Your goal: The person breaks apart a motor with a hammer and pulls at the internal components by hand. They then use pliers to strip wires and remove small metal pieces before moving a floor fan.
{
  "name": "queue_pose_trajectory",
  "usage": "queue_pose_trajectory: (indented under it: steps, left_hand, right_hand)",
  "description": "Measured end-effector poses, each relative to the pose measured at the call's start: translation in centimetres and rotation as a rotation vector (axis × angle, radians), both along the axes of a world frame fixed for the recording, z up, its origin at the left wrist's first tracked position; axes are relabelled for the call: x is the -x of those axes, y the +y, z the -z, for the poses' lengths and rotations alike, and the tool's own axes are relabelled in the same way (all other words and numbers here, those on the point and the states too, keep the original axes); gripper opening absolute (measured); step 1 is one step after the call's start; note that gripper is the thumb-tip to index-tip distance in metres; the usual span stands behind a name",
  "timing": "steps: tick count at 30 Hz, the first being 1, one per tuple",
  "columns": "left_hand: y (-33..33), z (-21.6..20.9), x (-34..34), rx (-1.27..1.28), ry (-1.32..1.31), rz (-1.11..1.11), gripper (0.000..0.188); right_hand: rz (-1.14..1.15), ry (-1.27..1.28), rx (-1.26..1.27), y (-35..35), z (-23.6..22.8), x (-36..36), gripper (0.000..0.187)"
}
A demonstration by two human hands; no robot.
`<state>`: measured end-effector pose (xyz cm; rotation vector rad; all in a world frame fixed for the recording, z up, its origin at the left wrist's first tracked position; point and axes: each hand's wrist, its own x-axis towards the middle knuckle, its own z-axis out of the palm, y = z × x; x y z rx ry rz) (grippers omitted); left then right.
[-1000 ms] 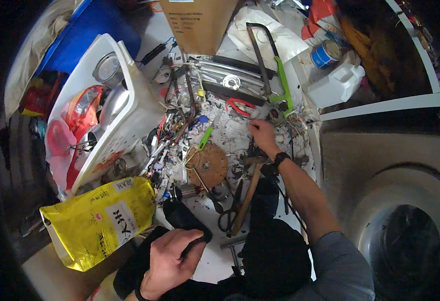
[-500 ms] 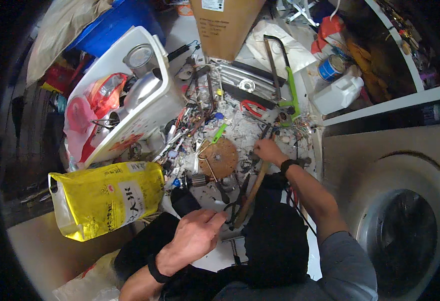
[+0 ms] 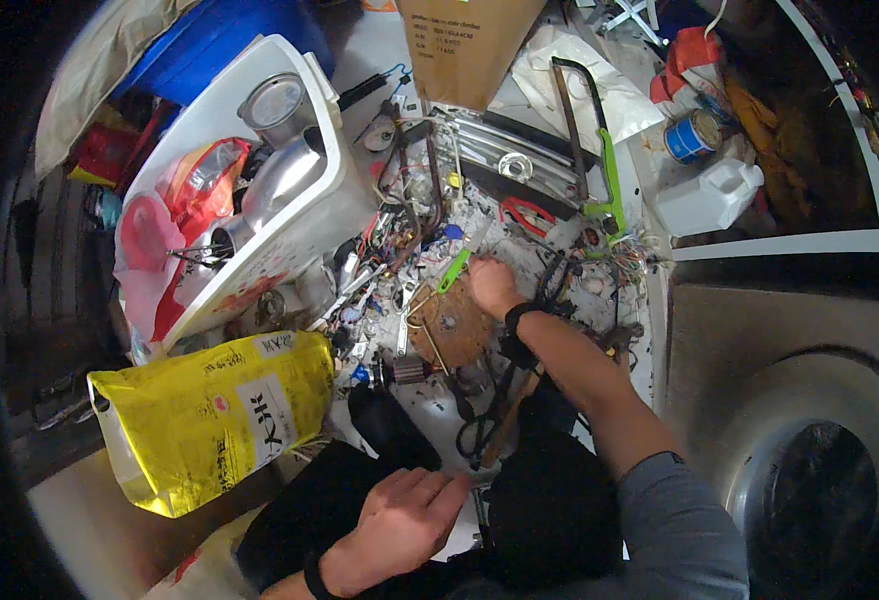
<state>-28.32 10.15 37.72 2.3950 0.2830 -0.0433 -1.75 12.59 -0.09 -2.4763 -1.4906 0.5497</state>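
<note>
My right hand (image 3: 496,288) reaches over the cluttered floor, its fingers curled down beside a tool with a bright green handle (image 3: 454,271). What lies under those fingers is hidden. A round brown disc (image 3: 450,328) with a small centre hole lies just below that hand. Near my lap, my left hand (image 3: 406,517) is loosely closed with its back turned up, so its palm side cannot be seen. Between my legs lies a wooden handle (image 3: 507,432), partly covered by my right forearm, next to dark-handled scissors (image 3: 476,437).
A white plastic bin (image 3: 337,190) tilts at the left, holding a can and metal pots. Below it lies a yellow bag (image 3: 214,415). A green-and-black hacksaw (image 3: 611,185) and metal bars lie farther back, before a cardboard box (image 3: 464,55). A front-loading washer (image 3: 749,400) stands at the right.
My right hand has moved left from the upper end of the wooden handle to the green-handled tool. My left hand has drawn down toward my lap. The view has shifted slightly.
</note>
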Motion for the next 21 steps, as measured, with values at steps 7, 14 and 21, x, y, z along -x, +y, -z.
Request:
queue_pose_trajectory:
  steps: [7, 14, 21]
  left_hand:
    - [0.1, 0.1, 1.0, 0.014, 0.057, 0.035, 0.028]
    - [-0.8, -0.9, 0.7, -0.001, -0.002, 0.066, 0.028]
    - [-1.5, -2.2, -0.7, -0.075, 0.072, 0.145, 0.036]
  right_hand:
    - [-0.125, -0.050, 0.047, 1.0, 0.2, 0.8, 0.029]
    - [0.107, 0.071, -0.182, -5.4, -2.3, -3.6, 0.027]
    - [0.383, 0.155, -0.213, -22.6, -8.2, -4.1, 0.031]
